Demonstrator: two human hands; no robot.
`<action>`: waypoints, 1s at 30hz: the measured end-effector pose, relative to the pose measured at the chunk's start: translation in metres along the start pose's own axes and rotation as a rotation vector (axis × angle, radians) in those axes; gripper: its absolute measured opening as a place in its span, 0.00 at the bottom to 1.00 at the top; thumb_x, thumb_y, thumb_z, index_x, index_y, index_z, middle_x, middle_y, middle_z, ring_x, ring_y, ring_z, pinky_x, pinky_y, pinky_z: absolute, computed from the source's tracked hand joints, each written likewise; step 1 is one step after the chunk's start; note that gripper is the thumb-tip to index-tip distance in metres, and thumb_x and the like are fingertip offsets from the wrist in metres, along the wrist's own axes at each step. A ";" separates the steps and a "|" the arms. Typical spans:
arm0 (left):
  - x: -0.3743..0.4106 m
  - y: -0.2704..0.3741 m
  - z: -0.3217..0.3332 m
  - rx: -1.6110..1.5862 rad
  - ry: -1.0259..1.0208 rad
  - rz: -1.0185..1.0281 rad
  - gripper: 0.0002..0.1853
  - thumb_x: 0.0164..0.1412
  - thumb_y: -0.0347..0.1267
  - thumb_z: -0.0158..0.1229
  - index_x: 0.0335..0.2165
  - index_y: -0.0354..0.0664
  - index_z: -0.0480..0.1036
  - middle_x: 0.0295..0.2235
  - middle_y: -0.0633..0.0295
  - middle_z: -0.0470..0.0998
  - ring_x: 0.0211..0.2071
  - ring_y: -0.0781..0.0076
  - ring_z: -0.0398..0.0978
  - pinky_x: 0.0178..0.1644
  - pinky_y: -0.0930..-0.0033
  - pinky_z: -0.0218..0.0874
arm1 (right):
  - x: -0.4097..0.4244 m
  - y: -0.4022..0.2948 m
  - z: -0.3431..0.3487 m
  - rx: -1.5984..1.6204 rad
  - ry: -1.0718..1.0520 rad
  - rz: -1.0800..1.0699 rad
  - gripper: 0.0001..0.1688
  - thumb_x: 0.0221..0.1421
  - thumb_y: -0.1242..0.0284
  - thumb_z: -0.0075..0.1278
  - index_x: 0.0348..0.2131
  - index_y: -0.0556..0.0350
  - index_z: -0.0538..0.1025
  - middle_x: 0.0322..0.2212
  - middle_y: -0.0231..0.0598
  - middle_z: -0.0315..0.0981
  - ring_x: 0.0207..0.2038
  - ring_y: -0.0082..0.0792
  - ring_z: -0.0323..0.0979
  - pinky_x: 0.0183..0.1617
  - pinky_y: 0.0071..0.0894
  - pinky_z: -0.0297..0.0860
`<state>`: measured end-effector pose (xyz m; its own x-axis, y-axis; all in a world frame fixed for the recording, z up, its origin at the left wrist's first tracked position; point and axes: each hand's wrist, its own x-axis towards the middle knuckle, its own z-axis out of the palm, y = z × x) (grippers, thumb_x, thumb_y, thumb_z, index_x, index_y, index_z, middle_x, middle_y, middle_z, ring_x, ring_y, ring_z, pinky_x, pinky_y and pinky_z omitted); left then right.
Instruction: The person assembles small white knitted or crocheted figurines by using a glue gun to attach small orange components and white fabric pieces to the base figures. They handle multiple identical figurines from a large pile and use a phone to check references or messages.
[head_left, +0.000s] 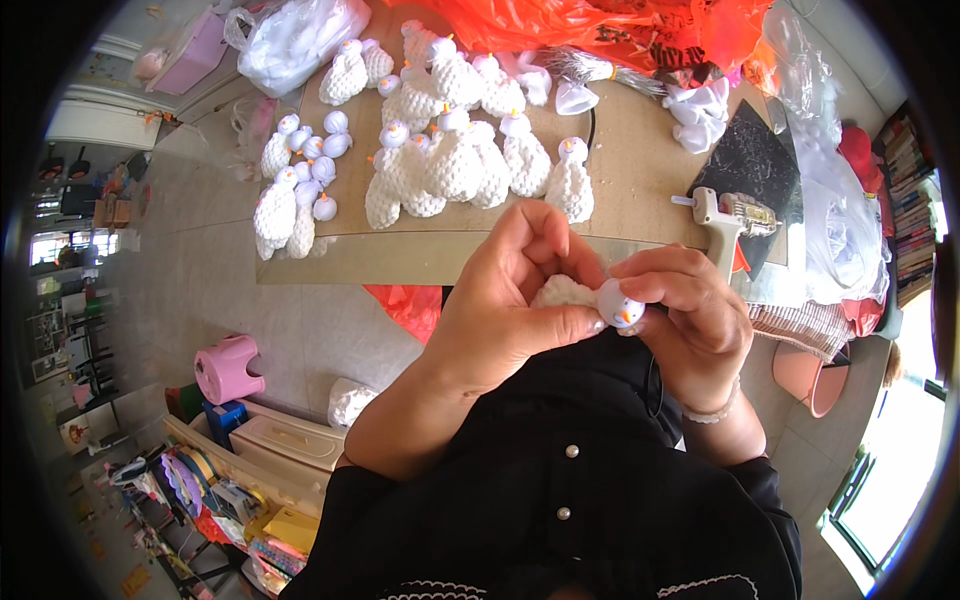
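Observation:
My left hand is wrapped around a white knitted doll body, its thumb reaching to the neck. At that neck sits a white snowman head with a painted smile and an orange nose. Fingers and thumb of my right hand pinch the head from the other side. Head and body touch; whether they are fixed together is hidden by my fingers. Beyond my hands, a snowman doll lies on the table, close to a group of similar dolls.
At the right, a glue gun rests by a black board. Several loose heads lie on the left. A red plastic bag, a wire bundle and white fabric pieces occupy the far side. A pink stool stands on the floor.

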<state>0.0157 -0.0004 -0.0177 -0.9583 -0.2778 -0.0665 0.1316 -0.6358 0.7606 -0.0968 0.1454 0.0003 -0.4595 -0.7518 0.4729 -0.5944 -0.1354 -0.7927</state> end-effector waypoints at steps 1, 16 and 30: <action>0.000 0.003 0.002 0.074 -0.007 0.022 0.25 0.46 0.16 0.62 0.41 0.40 0.58 0.31 0.59 0.72 0.35 0.77 0.71 0.38 0.75 0.67 | 0.001 -0.001 -0.001 0.019 -0.009 0.004 0.17 0.38 0.87 0.57 0.34 0.62 0.76 0.33 0.44 0.75 0.35 0.39 0.75 0.36 0.28 0.71; -0.001 0.002 -0.001 0.418 -0.039 0.546 0.42 0.41 0.31 0.62 0.55 0.33 0.53 0.54 0.51 0.58 0.58 0.62 0.54 0.59 0.62 0.45 | -0.002 -0.003 0.005 0.094 0.085 0.111 0.16 0.43 0.85 0.57 0.36 0.62 0.74 0.34 0.44 0.74 0.37 0.39 0.74 0.40 0.30 0.70; -0.006 -0.022 0.008 0.937 0.208 0.767 0.17 0.44 0.22 0.66 0.36 0.35 0.70 0.40 0.50 0.74 0.39 0.55 0.74 0.42 0.61 0.66 | -0.006 0.005 0.004 0.274 0.107 0.249 0.23 0.45 0.75 0.62 0.41 0.65 0.71 0.35 0.38 0.69 0.33 0.25 0.66 0.39 0.23 0.65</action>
<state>0.0168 0.0211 -0.0291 -0.6431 -0.5157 0.5661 0.3280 0.4825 0.8122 -0.0943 0.1461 -0.0079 -0.6424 -0.7140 0.2785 -0.2640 -0.1349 -0.9550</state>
